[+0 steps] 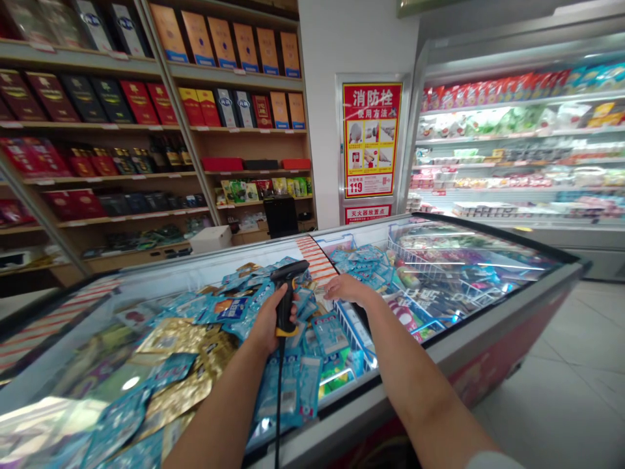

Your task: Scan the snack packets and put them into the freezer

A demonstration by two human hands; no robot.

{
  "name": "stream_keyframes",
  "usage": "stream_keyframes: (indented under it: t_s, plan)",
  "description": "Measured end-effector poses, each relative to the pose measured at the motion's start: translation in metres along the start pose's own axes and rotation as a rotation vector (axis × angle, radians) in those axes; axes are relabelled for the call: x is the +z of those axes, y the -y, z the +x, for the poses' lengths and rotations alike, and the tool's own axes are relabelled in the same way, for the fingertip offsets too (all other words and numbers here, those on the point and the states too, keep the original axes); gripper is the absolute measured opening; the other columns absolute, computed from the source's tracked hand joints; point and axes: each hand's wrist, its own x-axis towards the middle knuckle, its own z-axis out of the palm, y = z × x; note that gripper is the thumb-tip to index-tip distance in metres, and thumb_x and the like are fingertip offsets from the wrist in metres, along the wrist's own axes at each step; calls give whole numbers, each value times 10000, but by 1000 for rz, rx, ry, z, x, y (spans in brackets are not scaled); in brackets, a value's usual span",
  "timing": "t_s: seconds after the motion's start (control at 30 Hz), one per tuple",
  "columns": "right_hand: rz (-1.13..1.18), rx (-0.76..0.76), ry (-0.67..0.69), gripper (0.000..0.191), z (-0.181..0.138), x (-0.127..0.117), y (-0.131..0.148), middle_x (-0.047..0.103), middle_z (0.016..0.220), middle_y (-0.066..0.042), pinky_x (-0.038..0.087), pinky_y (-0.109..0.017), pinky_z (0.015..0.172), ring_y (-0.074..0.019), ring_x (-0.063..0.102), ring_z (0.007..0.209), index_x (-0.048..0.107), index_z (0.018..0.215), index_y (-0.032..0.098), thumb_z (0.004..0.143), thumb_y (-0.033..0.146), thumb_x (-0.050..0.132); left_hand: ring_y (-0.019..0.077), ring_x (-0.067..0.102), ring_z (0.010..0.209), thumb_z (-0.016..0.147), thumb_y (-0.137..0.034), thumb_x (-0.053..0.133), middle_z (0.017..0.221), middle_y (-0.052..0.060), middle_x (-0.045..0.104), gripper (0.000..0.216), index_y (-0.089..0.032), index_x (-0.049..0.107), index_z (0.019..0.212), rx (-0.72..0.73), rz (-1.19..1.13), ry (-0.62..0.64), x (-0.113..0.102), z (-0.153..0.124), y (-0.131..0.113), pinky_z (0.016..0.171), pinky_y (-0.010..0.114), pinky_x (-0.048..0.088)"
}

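Observation:
A black and yellow handheld barcode scanner (285, 296) is upright in my left hand (267, 326), its head tipped right and its cord hanging down. Below and around it lie many blue snack packets (286, 381) in a heap, with gold foil packets (176, 339) at the left. My right hand (347, 290) reaches over the chest freezer (430, 352) near the dark edge of a sliding glass lid. Its fingers are loosely bent and apart, with nothing visible in them. I cannot tell whether they touch the lid edge.
Under the right glass lid are wire baskets (349, 332) with packaged goods. Shelves (185, 68) of boxed bottles stand behind on the left. A red fire hydrant sign (372, 140) hangs on the wall. A lit refrigerated display (517, 146) is at the back right.

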Motion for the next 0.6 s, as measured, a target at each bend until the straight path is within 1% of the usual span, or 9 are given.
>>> stream_keyframes:
  t_s: [0.07,0.13,0.2,0.33,0.4,0.47,0.6]
  plan:
    - [-67,45,56,189,-3,2,2,711,725,-9,491,-249,623,-168,631,691,746,762,166,586,208,800,81,454,404,863,-449,616,528,3,545,338,-121,633,785,-23,22,11,-2,1,0,381,167,347]
    - [-82,82,119,214,-7,-1,5,706,723,-1,478,-240,588,-153,612,645,751,799,171,595,219,796,81,451,400,868,-460,605,521,4,542,350,-120,636,786,-29,26,8,-4,2,0,380,165,340]
    - [-116,102,215,260,-12,-5,11,690,694,12,457,-230,553,-137,584,597,755,844,180,595,238,800,80,450,400,866,-447,608,530,3,550,329,-125,639,805,-20,17,1,-4,2,0,383,164,339]
    - [-247,94,430,388,-21,-15,26,668,687,30,409,-209,524,-112,538,582,761,905,195,540,294,849,78,445,395,873,-449,595,517,5,542,347,-119,639,778,-32,28,3,-3,2,1,384,162,336]
    - [-296,73,494,430,-23,-15,30,654,681,39,402,-205,538,-109,532,596,763,912,199,506,296,869,79,446,393,873,-459,590,510,8,538,367,-114,642,763,-41,35,6,-3,3,1,381,164,332]
    - [-312,60,490,413,-22,-13,28,637,654,47,402,-208,556,-115,535,608,767,874,197,479,260,871,81,450,393,870,-460,593,511,10,540,368,-112,647,763,-39,34,6,-4,3,1,379,166,332]
    - [-209,98,433,232,-18,-10,18,650,618,37,408,-225,573,-136,563,612,763,727,191,502,217,814,82,456,394,856,-448,620,519,11,552,343,-117,646,775,-20,26,6,-5,4,2,379,167,339]
